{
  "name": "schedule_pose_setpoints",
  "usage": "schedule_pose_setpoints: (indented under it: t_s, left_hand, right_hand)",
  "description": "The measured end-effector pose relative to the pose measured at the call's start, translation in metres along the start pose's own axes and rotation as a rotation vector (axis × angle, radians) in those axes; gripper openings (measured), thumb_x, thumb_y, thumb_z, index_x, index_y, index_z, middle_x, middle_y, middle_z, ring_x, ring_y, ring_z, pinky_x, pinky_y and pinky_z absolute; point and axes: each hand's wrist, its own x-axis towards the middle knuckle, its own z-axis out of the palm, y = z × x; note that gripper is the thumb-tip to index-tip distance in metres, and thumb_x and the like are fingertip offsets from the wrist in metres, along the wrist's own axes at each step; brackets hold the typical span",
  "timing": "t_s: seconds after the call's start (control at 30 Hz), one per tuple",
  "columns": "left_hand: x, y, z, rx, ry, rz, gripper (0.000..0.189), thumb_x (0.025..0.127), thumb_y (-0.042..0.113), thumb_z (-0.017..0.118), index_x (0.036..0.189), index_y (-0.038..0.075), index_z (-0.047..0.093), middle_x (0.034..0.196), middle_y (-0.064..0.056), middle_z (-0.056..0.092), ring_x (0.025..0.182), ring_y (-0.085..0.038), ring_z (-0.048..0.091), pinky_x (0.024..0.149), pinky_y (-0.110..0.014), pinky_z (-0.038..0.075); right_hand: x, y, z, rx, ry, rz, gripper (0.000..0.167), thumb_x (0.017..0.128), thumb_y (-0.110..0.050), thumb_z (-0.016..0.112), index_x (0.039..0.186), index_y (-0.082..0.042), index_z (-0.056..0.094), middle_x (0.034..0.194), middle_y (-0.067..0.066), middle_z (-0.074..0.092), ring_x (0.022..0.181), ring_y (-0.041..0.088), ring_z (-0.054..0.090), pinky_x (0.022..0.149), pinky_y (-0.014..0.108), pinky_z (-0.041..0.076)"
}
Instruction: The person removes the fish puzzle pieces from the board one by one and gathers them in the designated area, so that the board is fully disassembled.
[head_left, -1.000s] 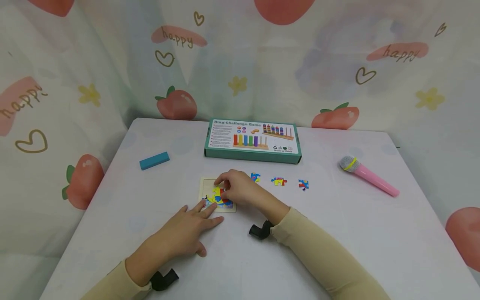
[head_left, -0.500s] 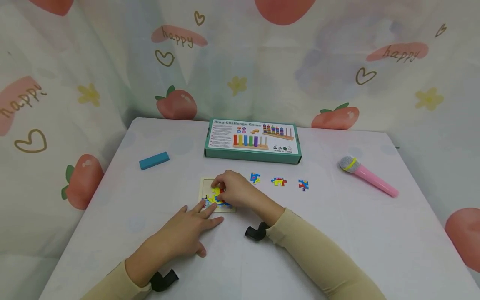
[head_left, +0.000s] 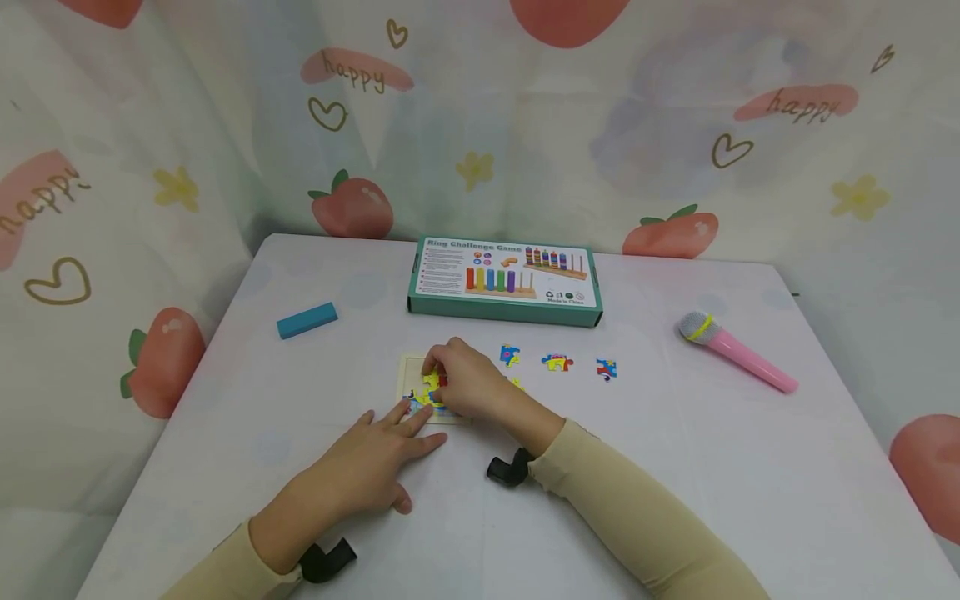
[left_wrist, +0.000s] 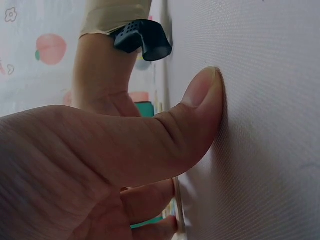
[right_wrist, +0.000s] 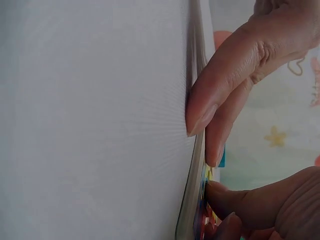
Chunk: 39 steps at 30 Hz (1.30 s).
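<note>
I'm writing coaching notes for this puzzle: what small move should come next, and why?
Probably have the right hand gently press the puzzle pieces flat: its thumb is at them, the left hand reaches onto the board, and loose pieces lie alongside.

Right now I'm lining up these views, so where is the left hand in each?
Head: left hand, below and left of centre, fingertips over the board.
Left wrist: large in the foreground, thumb near mid-picture.
Right wrist: upper right, fingers pointing down.
Shared landmark: right hand, partly hidden in the left wrist view.
</note>
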Motion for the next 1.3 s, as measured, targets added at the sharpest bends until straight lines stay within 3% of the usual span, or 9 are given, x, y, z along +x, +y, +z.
schedule_pose_setpoints:
  t_s: [0.17, 0.43, 0.7, 0.87, 1.07, 1.3]
  left_hand:
    - [0.0, 0.0, 0.0, -0.001, 0.005, -0.003, 0.091, 0.075, 0.038, 0.098, 0.156, 0.035, 0.058, 0.176, 0.0, 0.038, 0.166, -0.037, 0.03, 0.126, -0.074, 0.03]
    - [0.0, 0.0, 0.001, 0.003, 0.004, -0.002, 0.089, 0.077, 0.039, 0.097, 0.156, 0.035, 0.058, 0.176, 0.0, 0.038, 0.166, -0.038, 0.029, 0.126, -0.074, 0.03]
    - [0.001, 0.001, 0.001, -0.001, -0.003, -0.01, 0.089, 0.077, 0.039, 0.097, 0.156, 0.036, 0.058, 0.176, 0.0, 0.038, 0.166, -0.038, 0.029, 0.126, -0.074, 0.029]
    - [0.001, 0.0, 0.002, 0.001, 0.0, -0.007, 0.089, 0.076, 0.039, 0.097, 0.157, 0.036, 0.058, 0.176, 0.0, 0.038, 0.166, -0.038, 0.029, 0.126, -0.075, 0.029]
    - [0.001, 0.0, 0.001, -0.008, -0.003, -0.009, 0.09, 0.076, 0.04, 0.097, 0.157, 0.036, 0.058, 0.176, -0.001, 0.038, 0.166, -0.037, 0.028, 0.127, -0.074, 0.029]
    - [0.0, 0.001, 0.0, -0.02, -0.005, -0.019, 0.09, 0.076, 0.038, 0.098, 0.156, 0.036, 0.058, 0.176, -0.001, 0.039, 0.167, -0.037, 0.027, 0.128, -0.073, 0.028]
  right_hand:
    - [-0.001, 0.0, -0.001, 0.045, -0.004, 0.005, 0.028, 0.093, -0.009, 0.083, 0.118, -0.017, 0.072, 0.104, 0.003, 0.062, 0.096, 0.021, 0.059, 0.085, 0.034, 0.054]
    - [0.0, 0.006, -0.003, 0.202, 0.016, 0.005, 0.017, 0.101, -0.005, 0.07, 0.111, -0.018, 0.073, 0.094, 0.003, 0.062, 0.09, 0.02, 0.059, 0.074, 0.028, 0.051]
    - [0.0, 0.011, -0.012, 0.344, -0.035, -0.005, 0.015, 0.102, -0.005, 0.07, 0.108, -0.016, 0.078, 0.096, 0.006, 0.063, 0.086, 0.02, 0.06, 0.065, 0.023, 0.054]
    - [-0.006, 0.012, -0.022, 0.403, -0.05, -0.023, 0.016, 0.101, -0.002, 0.07, 0.109, -0.013, 0.079, 0.097, 0.007, 0.062, 0.084, 0.021, 0.063, 0.066, 0.029, 0.063]
    - [-0.021, 0.021, -0.04, 0.419, -0.048, 0.005, 0.017, 0.1, -0.001, 0.071, 0.112, -0.01, 0.079, 0.098, 0.009, 0.061, 0.082, 0.023, 0.068, 0.069, 0.035, 0.067]
    - [-0.043, 0.051, -0.06, 0.375, -0.009, 0.085, 0.017, 0.1, -0.001, 0.071, 0.112, -0.01, 0.079, 0.095, 0.009, 0.059, 0.079, 0.023, 0.068, 0.071, 0.035, 0.067]
